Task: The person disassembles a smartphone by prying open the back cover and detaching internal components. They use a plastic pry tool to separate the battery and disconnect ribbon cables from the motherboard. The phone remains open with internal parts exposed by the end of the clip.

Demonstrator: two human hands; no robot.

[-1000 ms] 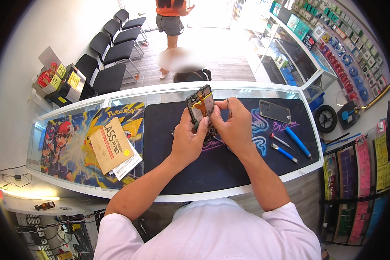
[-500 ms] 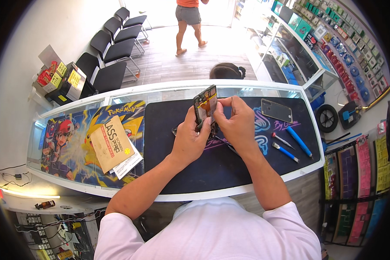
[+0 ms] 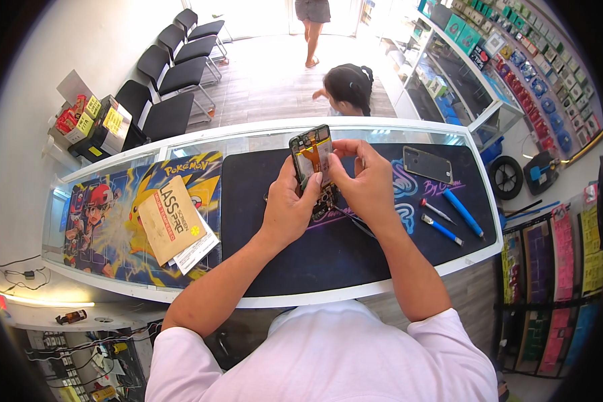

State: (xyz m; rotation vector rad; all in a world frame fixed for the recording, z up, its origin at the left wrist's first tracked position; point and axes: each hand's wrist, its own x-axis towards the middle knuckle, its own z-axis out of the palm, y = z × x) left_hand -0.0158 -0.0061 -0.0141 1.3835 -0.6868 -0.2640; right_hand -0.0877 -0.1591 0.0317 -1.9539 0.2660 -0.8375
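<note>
My left hand (image 3: 293, 204) is wrapped round an opened smartphone (image 3: 313, 155), its thumb across the exposed inside. The phone is held tilted above the dark mat, with an orange-brown flex cable, a yellow strip and bare circuitry showing. My right hand (image 3: 364, 175) is closed at the phone's right edge, thumb and curled fingers pinching there; the exact contact is partly hidden. Below the right hand shows a thin dark tool (image 3: 352, 217), too covered to name. A phone back cover (image 3: 427, 165) lies at the mat's far right.
A blue pen-like tool (image 3: 463, 213), a red-capped screwdriver (image 3: 438, 210) and a blue-handled cutter (image 3: 442, 230) lie on the dark mat (image 3: 281, 271). Left is a cartoon mat (image 3: 107, 231) bearing a brown envelope (image 3: 172, 221). Beyond the white-framed counter are a seated-height person (image 3: 348, 87) and black chairs (image 3: 171, 80).
The phone has turned so more of its inside faces me. A person beyond the counter has risen further into view, an arm out; the person farther back has walked away.
</note>
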